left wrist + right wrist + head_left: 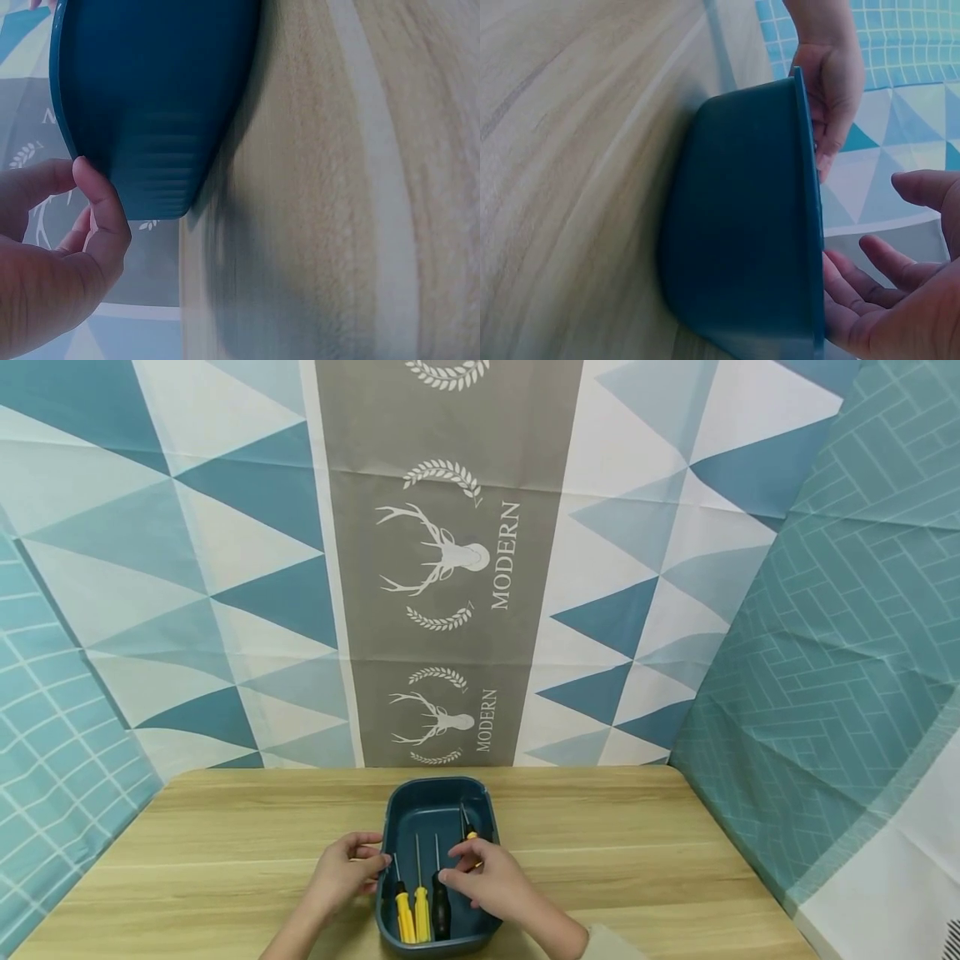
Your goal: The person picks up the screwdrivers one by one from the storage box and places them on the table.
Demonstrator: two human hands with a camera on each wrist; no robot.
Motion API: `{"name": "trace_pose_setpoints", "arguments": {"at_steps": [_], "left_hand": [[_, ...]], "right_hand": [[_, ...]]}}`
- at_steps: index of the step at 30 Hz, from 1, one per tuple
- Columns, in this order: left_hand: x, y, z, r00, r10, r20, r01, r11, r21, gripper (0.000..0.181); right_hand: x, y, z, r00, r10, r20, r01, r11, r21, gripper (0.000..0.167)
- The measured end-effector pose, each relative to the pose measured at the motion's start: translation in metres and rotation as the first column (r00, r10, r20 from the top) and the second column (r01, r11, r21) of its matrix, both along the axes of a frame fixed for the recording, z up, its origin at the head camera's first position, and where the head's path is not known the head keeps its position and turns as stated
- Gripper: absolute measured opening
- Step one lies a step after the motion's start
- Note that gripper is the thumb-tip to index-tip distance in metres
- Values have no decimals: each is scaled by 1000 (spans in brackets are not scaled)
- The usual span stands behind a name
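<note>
A dark blue plastic bin (438,946) stands on the wooden table. Inside it lie two yellow-handled screwdrivers, one with a black collar (405,917) and one plain (422,914), beside a black-handled screwdriver (441,912). Farther back, a tool with a black and orange handle (471,835) is partly covered by my right hand. My left hand (343,872) pinches the bin's left rim between thumb and fingers, as the left wrist view also shows. Over the right rim reaches my right hand (495,881), thumb and index finger apart near the black handle, its other fingertips hidden within the bin.
The wooden table (622,860) extends to both sides of the bin. Behind it hangs a patterned cloth (442,635) with deer heads and triangles. Teal cloth (840,652) borders the right side, and light blue tiled cloth (52,735) the left.
</note>
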State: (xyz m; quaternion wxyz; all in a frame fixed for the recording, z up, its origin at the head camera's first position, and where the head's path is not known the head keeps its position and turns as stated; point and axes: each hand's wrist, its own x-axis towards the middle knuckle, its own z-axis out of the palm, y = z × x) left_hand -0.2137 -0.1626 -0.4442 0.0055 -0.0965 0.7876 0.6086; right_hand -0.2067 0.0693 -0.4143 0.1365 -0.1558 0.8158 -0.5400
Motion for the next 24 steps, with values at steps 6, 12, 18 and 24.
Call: {"name": "trace_pose_setpoints", "arguments": {"at_steps": [6,12,18,24], "left_hand": [[0,0,0,1000,-4,2,4,1000,2,42],[0,0,-1,1000,-3,2,3,1000,6,42],[0,-1,-2,1000,-6,2,6,1000,16,42],[1,-1,-1,1000,-5,0,5,1000,24,42]], "right_hand": [[0,-6,-6,1000,-9,18,9,1000,8,32],[-1,-10,-12,999,-22,32,21,999,27,37],[-5,-15,-16,999,-42,33,40,997,61,37],[-9,-19,-16,995,-75,63,67,990,123,36]]}}
